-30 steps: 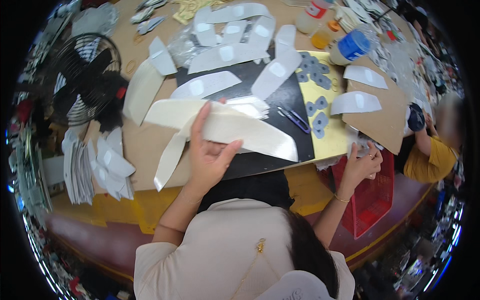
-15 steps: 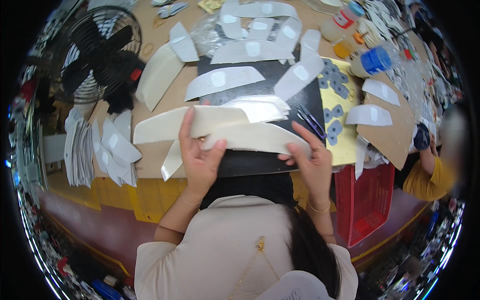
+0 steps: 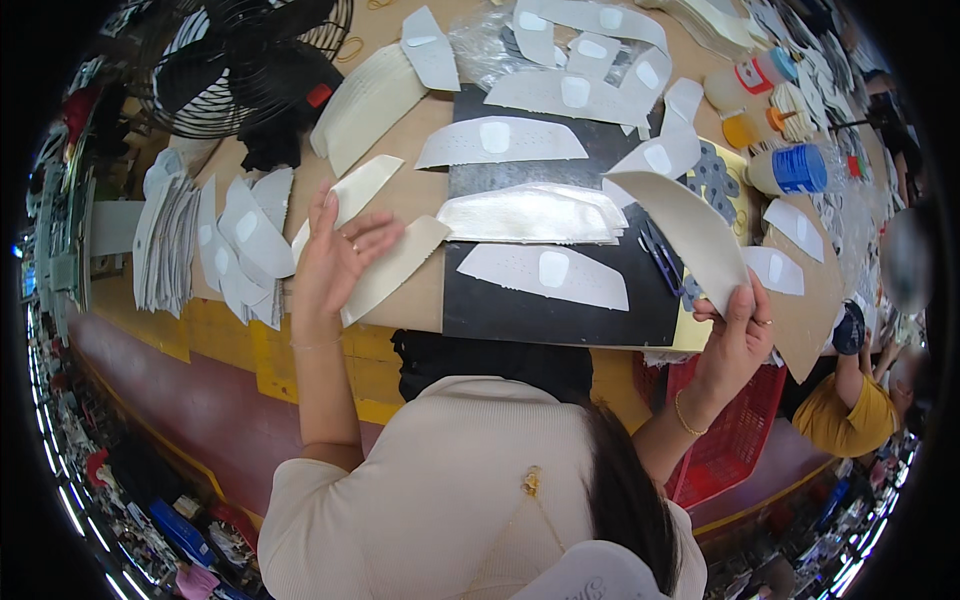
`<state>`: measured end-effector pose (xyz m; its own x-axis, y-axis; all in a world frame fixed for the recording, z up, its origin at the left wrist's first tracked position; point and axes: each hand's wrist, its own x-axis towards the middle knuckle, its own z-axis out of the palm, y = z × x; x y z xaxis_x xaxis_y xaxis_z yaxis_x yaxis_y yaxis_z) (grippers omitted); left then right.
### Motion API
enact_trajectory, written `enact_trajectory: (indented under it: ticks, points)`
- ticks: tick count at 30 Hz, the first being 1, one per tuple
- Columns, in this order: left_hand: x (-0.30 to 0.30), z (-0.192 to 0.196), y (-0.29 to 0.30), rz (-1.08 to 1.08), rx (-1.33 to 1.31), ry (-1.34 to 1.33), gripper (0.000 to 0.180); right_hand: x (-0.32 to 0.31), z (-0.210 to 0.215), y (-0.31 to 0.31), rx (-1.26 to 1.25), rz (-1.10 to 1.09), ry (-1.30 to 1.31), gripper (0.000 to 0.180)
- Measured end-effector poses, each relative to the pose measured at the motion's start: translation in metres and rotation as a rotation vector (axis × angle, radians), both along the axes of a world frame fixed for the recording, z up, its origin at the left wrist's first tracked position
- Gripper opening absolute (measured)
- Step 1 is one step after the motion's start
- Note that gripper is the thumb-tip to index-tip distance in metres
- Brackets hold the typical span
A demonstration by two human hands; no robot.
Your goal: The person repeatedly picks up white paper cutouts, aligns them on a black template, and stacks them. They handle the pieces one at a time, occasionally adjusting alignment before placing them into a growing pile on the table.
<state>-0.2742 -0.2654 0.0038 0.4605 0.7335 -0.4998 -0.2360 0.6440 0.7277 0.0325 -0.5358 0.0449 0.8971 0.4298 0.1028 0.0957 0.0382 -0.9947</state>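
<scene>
A curved cream piece (image 3: 690, 228) is pinched at its lower end by the right hand (image 3: 735, 332), the nearer one, above the right edge of the black mat (image 3: 560, 326), its long axis slanting up-left toward the free tip, while the left hand (image 3: 328, 262), spread and apparently empty, is held by two cream strips (image 3: 402, 262) on the table (image 3: 412, 303).

Black flat mat (image 3: 480, 328) is mid tan tabletop (image 3: 415, 305), with a shiny white curved stack (image 3: 530, 215) on it, a white curved panel (image 3: 550, 270) in front and a patched white panel (image 3: 495, 140) behind. Left of that: two cream curved strips (image 3: 398, 268), overlapping white panels (image 3: 262, 240), then a white layered pile (image 3: 165, 245), black round fan (image 3: 250, 60) behind. To the mat's right it's yellow flat sheet (image 3: 692, 334), then brown flat cardboard (image 3: 798, 322). Red plastic basket (image 3: 735, 435) sits below the tabletop's right front edge.
</scene>
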Motion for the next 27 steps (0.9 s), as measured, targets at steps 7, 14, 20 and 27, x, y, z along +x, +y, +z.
enact_trajectory:
  ticks: [7,14,20,27]
  points:
    - [0.035,0.011,-0.057,-0.323,0.966,0.549,0.024,-0.001,-0.012,0.0,-0.029,0.068,0.085,0.032]
    - [0.093,-0.019,-0.119,-0.878,1.761,0.558,0.055,-0.008,-0.018,0.002,-0.001,0.198,0.303,0.033]
    - [0.068,-0.009,-0.123,-0.73,1.216,0.424,0.051,-0.018,-0.024,-0.008,-0.09,0.391,0.394,0.026]
    - [0.04,0.008,-0.098,-0.615,0.224,0.145,0.032,-0.046,-0.027,-0.009,-0.263,0.547,0.539,0.019]
